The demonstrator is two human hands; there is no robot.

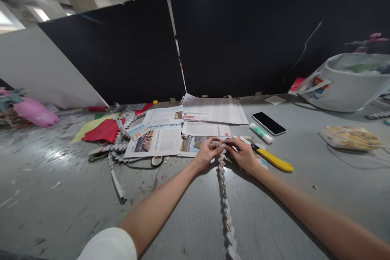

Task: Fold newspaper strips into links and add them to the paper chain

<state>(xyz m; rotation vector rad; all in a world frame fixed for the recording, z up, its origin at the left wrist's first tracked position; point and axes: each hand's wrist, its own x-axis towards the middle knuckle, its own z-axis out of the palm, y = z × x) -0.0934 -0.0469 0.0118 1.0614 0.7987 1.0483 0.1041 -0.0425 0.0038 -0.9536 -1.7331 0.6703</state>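
Note:
A zigzag folded-paper chain [225, 199] runs down the grey table toward me, its far end between my two hands. My left hand [209, 153] pinches that end from the left, fingers closed. From the right, my right hand [242, 154] closes on the same end, its fingertips almost meeting the left ones. The exact fold between the fingertips is too small to make out. Just right of my right hand lies a yellow-handled utility knife [274, 160], its blade pointing toward the newspaper. Printed newspaper sheets [166, 140] lie beyond and left of my hands.
A glue stick [261, 133] and a phone [269, 123] lie at right, with a yellow packet [350, 137] and white bucket [353, 83] farther over. Left are a tape roll [157, 161], more paper chain [117, 148] and red paper [102, 131]. A black partition [243, 40] stands behind.

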